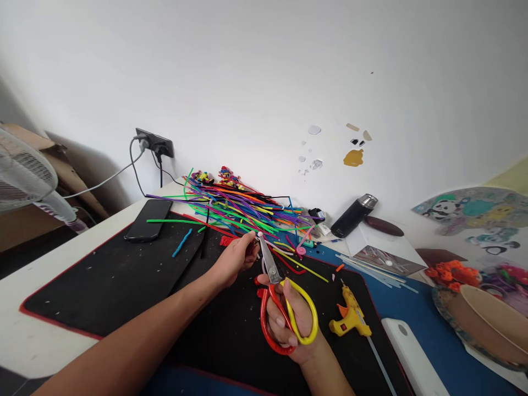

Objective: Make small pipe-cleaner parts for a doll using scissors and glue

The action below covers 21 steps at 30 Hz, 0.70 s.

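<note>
Gripping a pair of steel-bladed scissors [275, 291] with one red and one yellow plastic handle loop, the right hand [291, 324] sits near the front middle of the black rubber mat [115, 280], its fingers threaded through both loops and curled shut. The blades look almost closed and point away from the person, up and slightly left. Their tips meet the fingers of the left hand [233, 258], which are pinched together on a small dark red piece [250, 250]; most of that piece is hidden, so its shape cannot be told.

Just beyond the left hand lies a loose pile of thin multicoloured craft sticks [239, 212], fanned out toward the wall. Left of the hands the mat is largely open, with only a short blue stick [182, 243] and a black smartphone [148, 219] at its far edge. Right of the scissors room is tighter: a yellow plastic glue gun [350, 318] lies close to the right hand, and a black cylindrical flask [353, 215] lies on its side farther back. The mat's red-trimmed near-left edge runs along bare white worktop [25, 341]
</note>
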{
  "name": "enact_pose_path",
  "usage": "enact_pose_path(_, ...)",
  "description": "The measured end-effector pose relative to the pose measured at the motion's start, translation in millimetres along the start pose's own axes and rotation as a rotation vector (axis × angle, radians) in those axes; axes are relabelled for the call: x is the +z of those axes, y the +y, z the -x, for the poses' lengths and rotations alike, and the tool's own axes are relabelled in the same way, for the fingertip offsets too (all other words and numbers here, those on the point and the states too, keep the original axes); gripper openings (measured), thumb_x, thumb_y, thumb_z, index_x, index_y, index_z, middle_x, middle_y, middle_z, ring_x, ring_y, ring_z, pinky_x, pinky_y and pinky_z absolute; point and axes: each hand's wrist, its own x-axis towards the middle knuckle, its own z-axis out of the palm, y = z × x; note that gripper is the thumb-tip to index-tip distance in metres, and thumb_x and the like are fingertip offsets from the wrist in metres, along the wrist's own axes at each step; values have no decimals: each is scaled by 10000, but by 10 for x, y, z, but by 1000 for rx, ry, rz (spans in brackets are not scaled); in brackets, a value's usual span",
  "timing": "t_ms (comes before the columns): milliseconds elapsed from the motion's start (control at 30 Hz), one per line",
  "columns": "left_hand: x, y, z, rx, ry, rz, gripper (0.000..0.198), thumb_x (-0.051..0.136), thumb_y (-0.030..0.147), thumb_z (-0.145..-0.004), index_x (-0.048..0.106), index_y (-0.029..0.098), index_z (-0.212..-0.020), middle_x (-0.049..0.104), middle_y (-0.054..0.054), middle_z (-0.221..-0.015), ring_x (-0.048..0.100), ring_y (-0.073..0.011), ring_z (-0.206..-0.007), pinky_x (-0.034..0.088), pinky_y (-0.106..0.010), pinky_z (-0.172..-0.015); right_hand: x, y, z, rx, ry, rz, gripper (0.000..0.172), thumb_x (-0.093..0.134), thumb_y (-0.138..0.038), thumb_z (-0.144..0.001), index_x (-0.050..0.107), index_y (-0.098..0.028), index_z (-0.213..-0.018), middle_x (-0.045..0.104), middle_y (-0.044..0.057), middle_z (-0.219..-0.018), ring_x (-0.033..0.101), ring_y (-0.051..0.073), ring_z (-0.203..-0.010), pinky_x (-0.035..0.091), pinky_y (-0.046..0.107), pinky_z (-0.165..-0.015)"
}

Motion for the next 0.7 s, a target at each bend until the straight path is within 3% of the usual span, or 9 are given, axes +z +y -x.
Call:
enact_pose_path(167, -21, -9, -18, 8, 7, -15, 554, 413, 669, -934, 424, 228, -598, 272, 76, -516, 153, -93, -447, 109, -260, -462, 59, 0, 19, -101, 91, 162, 590, 701, -641, -924, 724, -148, -1248, 516, -81, -543, 274, 14, -282, 224, 144, -307)
enact_pose_path(333, -55, -15, -30, 124, 95, -75, 566, 489, 684, -909, 469, 220, -586, 289, 69, -536, 193, -106, -481, 155, -279, -485, 67, 55, -19, -172, 291, 561, 634, 728, -632, -896, 686, -131, -1281, 496, -83, -558, 320, 44, -307, 250, 184, -323)
enact_pose_path(400, -69, -19, -33, 158, 127, -109, 575, 501, 695, -909, 489, 216, -591, 303, 64, -546, 216, -114, -497, 175, -285, -496, 49, 65, -37, -220, 379, 763, 580, 745, -596, -886, 715, -145, -1249, 529, -63, -586, 401, 73, -371, 320, 203, -370)
enact_pose_path(500, -90, -30, -41, 175, 131, -136, 588, 483, 695, -928, 478, 219, -584, 322, 54, -549, 247, -124, -506, 200, -290, -507, 47, 32, -28, -332, 469, 1080, 421, 747, -464, -898, 762, -185, -1213, 669, -2, -720, 574, 138, -584, 469, 239, -559)
enact_pose_path(700, -115, -48, -40, 182, 166, -167, 595, 486, 691, -935, 479, 215, -579, 343, 44, -564, 268, -127, -519, 224, -290, -518, 94, -61, 35, -349, 552, 1393, 376, 679, -395, -929, 752, -228, -1258, 780, 57, -898, 713, 216, -776, 526, 265, -710)
